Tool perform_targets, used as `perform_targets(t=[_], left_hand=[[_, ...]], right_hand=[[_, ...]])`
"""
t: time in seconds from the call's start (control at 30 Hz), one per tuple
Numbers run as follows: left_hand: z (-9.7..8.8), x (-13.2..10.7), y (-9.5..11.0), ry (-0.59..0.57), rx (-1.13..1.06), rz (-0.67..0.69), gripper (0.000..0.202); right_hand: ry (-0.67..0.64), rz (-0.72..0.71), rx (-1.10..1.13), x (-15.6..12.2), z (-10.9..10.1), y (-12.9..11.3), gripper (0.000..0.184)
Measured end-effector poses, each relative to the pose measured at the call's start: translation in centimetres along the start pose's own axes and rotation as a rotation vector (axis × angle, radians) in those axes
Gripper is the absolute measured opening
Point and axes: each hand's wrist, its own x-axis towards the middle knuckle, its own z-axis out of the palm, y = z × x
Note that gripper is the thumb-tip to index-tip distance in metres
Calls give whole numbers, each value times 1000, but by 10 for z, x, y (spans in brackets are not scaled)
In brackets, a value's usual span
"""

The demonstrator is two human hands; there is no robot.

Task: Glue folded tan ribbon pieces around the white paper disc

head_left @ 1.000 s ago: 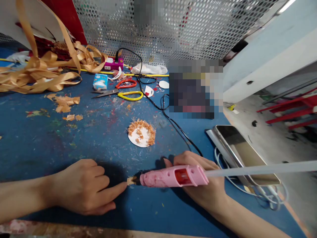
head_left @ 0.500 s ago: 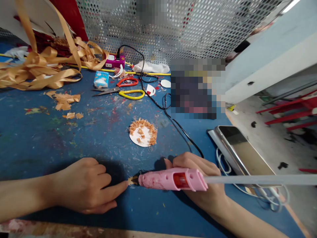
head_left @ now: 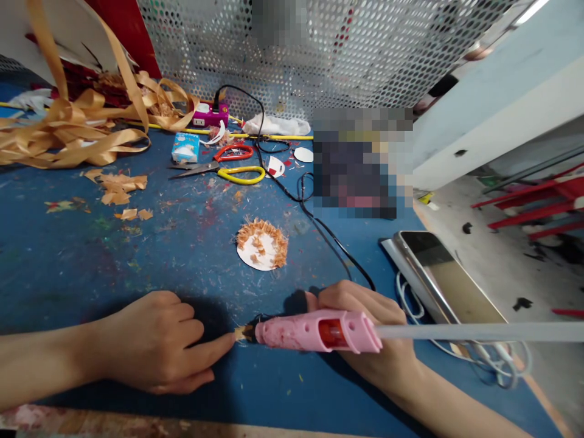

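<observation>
My right hand (head_left: 374,331) grips a pink glue gun (head_left: 319,331) with a long clear glue stick (head_left: 479,331) coming out of its back. The gun's tip touches a small tan ribbon piece (head_left: 240,333) lying on the blue table (head_left: 182,255). My left hand (head_left: 157,347) rests on the table, fingers curled, with the index fingertip pressing that piece from the left. A white paper disc (head_left: 261,244) edged with frayed tan ribbon bits lies just beyond the gun.
Red and yellow scissors (head_left: 228,164), a small blue box (head_left: 185,146) and a pink power strip (head_left: 210,115) sit farther back. Tan ribbon loops (head_left: 77,134) pile at the far left. A phone (head_left: 444,280) on white cables lies at the right edge. A black cord (head_left: 328,234) crosses the table.
Almost nothing has moved; both hands stay in place with the gun tip at the ribbon piece. The view has shifted slightly.
</observation>
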Motion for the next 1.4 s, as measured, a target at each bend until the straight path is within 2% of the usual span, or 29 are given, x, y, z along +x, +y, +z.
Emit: perform_targets(t=[0.47,0.73,1.03,1.2,1.3,1.4], left_hand=[[-2,0,0,0,7,6,33],[-2,-1,1,-3,29,15,30],[-8,0,3,-63,73,11,35],[-8,-1,3,-97,79,9,38],[-7,-2,2,-70,76,1,40],[-6,-3,1,-46,70,17,44]], right_hand=[[12,-75,-61,1,-4,2,23],[-89,-318,-426,35,-28,-14,26],[-166,-433,-551,59,-40,-31,28],[-110,-343,-470,52,-41,-21,25],[-27,-165,-354,42,-36,-2,21],[64,101,-216,33,-28,19,22]])
